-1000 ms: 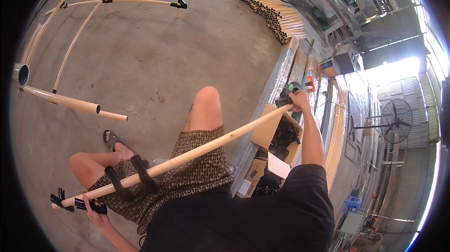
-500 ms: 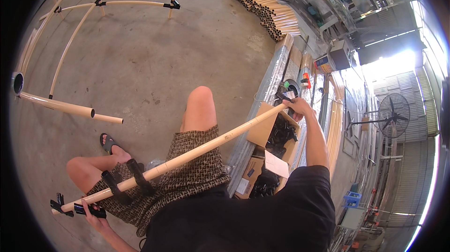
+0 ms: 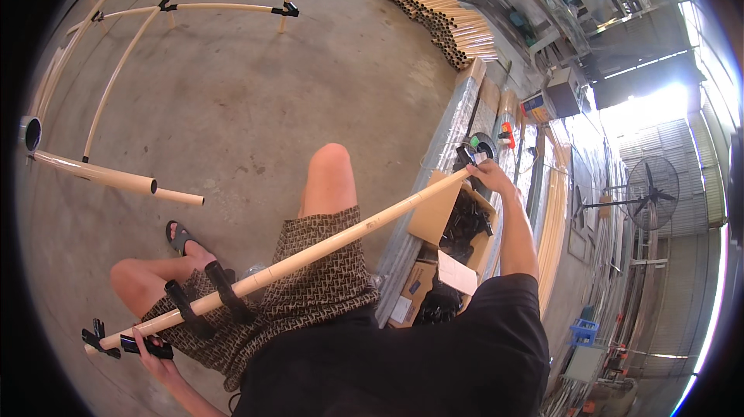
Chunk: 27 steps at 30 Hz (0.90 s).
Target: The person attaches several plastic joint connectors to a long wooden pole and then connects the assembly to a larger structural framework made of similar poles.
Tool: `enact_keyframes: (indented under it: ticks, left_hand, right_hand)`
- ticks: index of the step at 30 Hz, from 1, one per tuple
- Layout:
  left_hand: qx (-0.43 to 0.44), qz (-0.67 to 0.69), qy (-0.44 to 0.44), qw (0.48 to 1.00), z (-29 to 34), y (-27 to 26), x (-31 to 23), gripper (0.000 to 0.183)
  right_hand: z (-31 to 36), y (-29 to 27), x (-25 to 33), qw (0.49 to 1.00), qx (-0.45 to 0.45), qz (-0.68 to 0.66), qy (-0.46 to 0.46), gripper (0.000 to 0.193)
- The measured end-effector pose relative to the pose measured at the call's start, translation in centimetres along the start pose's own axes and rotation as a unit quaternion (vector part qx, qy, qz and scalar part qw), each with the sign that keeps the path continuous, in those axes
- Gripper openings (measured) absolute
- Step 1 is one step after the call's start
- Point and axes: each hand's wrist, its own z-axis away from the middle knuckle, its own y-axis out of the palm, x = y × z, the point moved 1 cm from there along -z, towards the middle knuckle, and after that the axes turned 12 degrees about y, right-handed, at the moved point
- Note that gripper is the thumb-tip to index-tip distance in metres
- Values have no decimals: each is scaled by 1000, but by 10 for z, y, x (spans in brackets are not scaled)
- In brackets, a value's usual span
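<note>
Head view: left hand (image 3: 159,367) and right hand (image 3: 493,176) had fingers wrapped around the tan pipe (image 3: 333,242) near opposite ends; uneven twisting could have skewed its black connectors (image 3: 219,277).

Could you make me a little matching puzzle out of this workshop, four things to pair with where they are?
Things:
1. Long tan pole
2. Fan
3. Stack of tan tubes
4. Sandal

Places:
A. Near the top of the picture, beyond the knees
B. On a foot, at the picture's lower left
C. Across the patterned shorts, left hand near one end, right hand at the other
D. At the picture's right side

Pairs: 1-C; 2-D; 3-A; 4-B
</note>
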Motion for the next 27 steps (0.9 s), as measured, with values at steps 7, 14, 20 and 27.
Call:
enact_keyframes:
  ticks: [7,14,20,27]
  left_hand:
    - [7,4,17,1000,-2,-2,1,33]
    - [3,-1,4,1000,-3,0,1,32]
    - [8,16,-7,1000,0,2,-3,31]
    - [-3,2,-4,1000,6,16,-12,30]
  right_hand:
    - [-18,31,-22,977,-57,-185,-90,61]
    - [-31,38,-36,950,-65,-290,-96,57]
    - [-15,48,-19,899,-60,-434,-11,48]
    - [3,71,-16,841,-193,-505,-22,55]
